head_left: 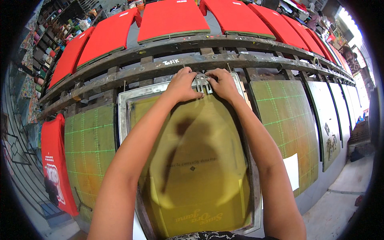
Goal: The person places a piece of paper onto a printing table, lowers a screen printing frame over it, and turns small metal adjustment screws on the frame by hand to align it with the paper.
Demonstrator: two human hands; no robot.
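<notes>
- Left hand (183, 83) – fingers curled onto the metal clamp (202, 83) at the screen-printing frame (124, 104) top edge.
- Right hand (222, 83) – fingers bent, seemingly pinching the same clamp.

Rail: long dark metal beams (224, 60) curving across the room, looking worn and stained
Upper row: red shirts (172, 18) lying flat on boards beyond the rail
Lower row: green-gridded boards (286, 116) standing side by side below the rail
Left: red printed shirt (54, 164) hanging beside dark metal bars (18, 160); cluttered shelves (52, 36) standing behind
Floor: pale concrete (340, 204) showing at lower right
Light: daylight glaring in at the upper right (352, 24)
</notes>
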